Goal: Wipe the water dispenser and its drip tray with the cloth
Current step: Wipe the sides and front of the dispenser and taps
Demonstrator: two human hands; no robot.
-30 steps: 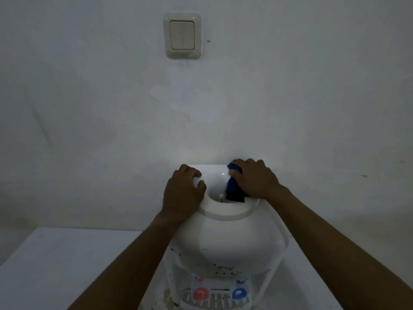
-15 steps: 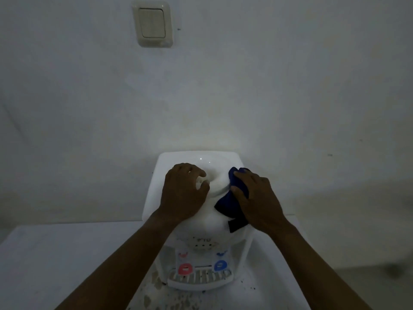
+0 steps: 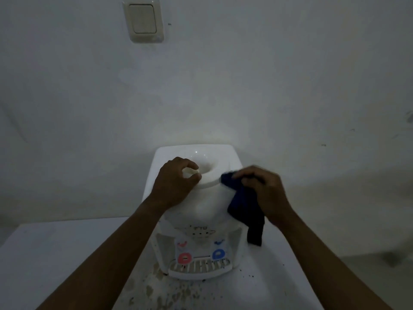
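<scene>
Head view looks down on the white water dispenser [image 3: 201, 211], which stands low in the middle of the frame on a white table [image 3: 55, 253], its back to a pale wall [image 3: 268, 74]. My left hand [image 3: 176, 184] is curled over the left side of the raised collar around the dispenser's top opening, thumb and fingers closed on its rim. My right hand [image 3: 263, 193], just right of centre, is closed on a dark blue cloth [image 3: 243, 204] and presses its upper end against the right side of that collar (the hand is a little blurred). The remaining cloth hangs down the dispenser's right flank, its loose tail ending above the table.

Lower on the dispenser's front I see a red tap [image 3: 184, 258] on the left and a blue tap [image 3: 218, 254] on the right, and right below them the slatted drip tray [image 3: 199, 268], untouched by either hand. Dark specks and stains mark the table around the tray, at the bottom centre. A cream light switch [image 3: 143, 19] sits on the wall at the upper left of the frame.
</scene>
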